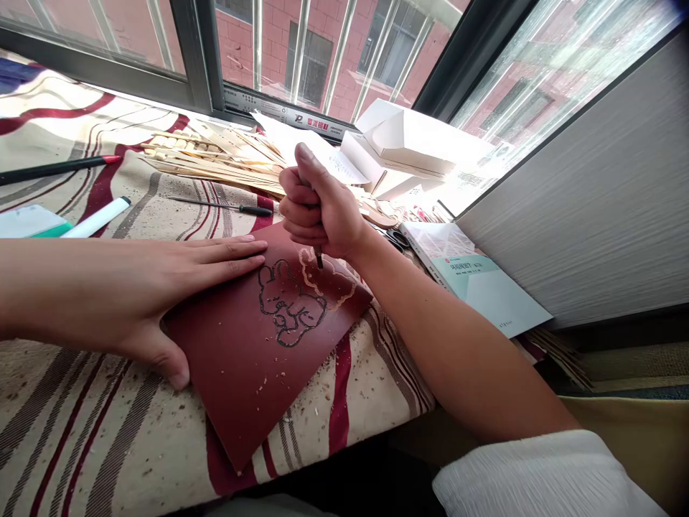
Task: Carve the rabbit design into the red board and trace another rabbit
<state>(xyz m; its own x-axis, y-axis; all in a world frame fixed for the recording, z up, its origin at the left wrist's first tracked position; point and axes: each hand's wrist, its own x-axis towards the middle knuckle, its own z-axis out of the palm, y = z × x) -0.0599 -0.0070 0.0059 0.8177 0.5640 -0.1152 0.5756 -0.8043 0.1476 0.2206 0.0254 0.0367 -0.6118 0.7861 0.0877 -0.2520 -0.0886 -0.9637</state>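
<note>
A flat reddish-brown board lies at an angle on the striped cloth. It carries a dark-lined cartoon animal, with a paler carved outline beside it and small shavings scattered over the surface. My left hand is spread flat, its fingers and thumb pressing along the board's left edge. In a fist, my right hand grips a carving tool upright; most of its handle is hidden by my fingers. The tool's dark lower end meets the board at the pale outline.
A thin dark-handled tool lies behind the board. Wooden strips and an opened white box are by the window. On the right are black scissors and a book. A black pen and white marker lie left.
</note>
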